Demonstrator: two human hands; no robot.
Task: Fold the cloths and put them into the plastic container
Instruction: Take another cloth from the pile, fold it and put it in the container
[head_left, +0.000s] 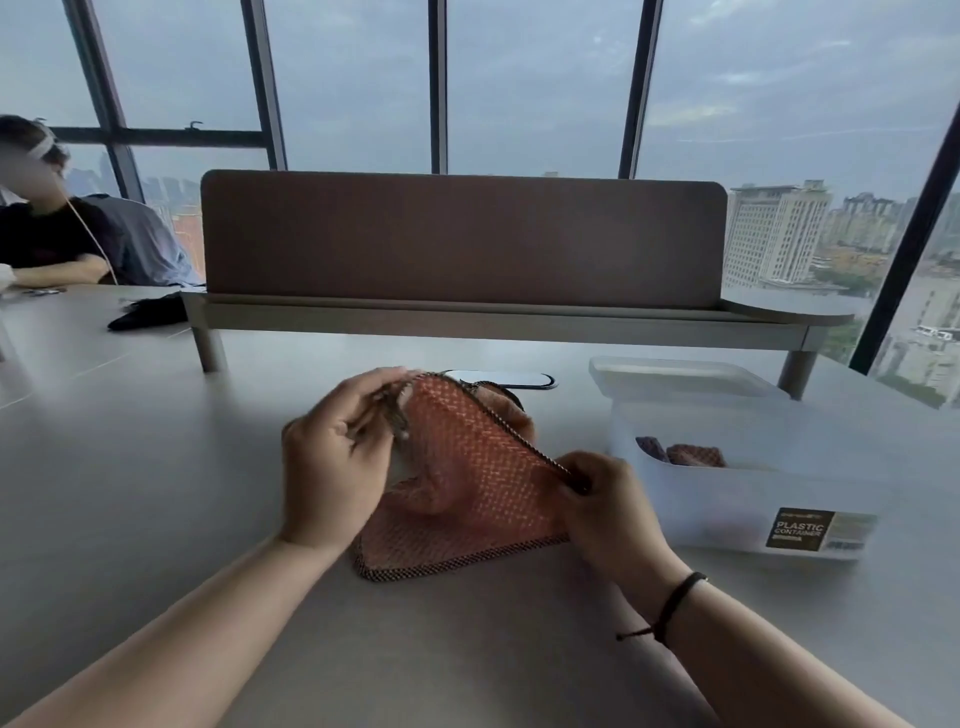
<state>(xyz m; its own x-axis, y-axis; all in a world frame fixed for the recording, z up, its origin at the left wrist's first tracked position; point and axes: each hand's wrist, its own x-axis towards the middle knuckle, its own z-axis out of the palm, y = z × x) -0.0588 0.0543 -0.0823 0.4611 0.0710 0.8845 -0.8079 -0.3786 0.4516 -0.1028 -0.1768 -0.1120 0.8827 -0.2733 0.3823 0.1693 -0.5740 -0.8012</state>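
An orange checked cloth with a dark stitched border is held up off the grey table in front of me, its lower corner resting on the tabletop. My left hand pinches its upper left corner. My right hand pinches the border at its right end, so the edge runs taut between them. To the right stands the translucent plastic container with a dark label; folded cloths, one purple and one reddish, lie inside it.
The container's lid lies behind it. A white oval cable cover sits in the table past the cloth. A brown desk divider on legs spans the far side. A person sits at the far left near a black cloth.
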